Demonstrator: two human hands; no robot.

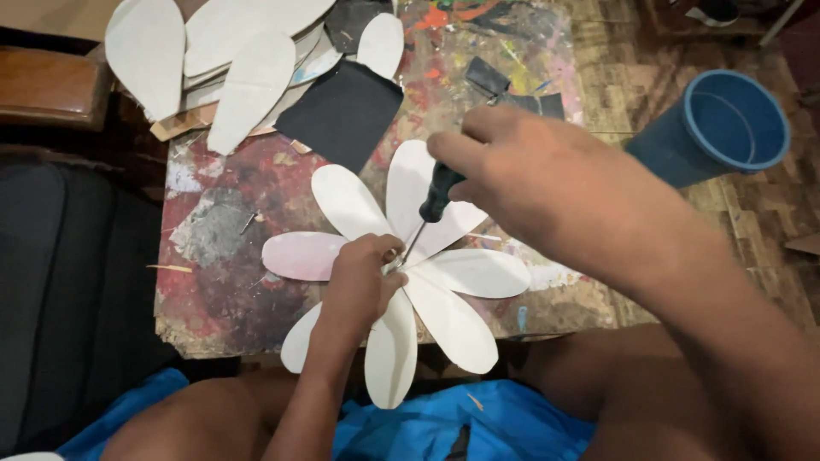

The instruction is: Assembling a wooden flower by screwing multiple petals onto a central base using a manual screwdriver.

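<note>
A flower shape of several white petal-shaped card pieces (465, 271) lies fanned out on a paint-stained board (222, 282). My left hand (359, 286) presses down on the flower's centre, where the petals meet. My right hand (530, 171) grips a screwdriver with a black handle (437, 195). Its metal shaft slants down to the centre, its tip right beside my left fingers.
A stack of spare white petals (231, 51) lies at the board's far left, with a black sheet (342, 111) beside it. A blue bucket (717, 128) stands on the wooden floor at right. A dark seat (60, 282) is at left; blue cloth (427, 427) covers my lap.
</note>
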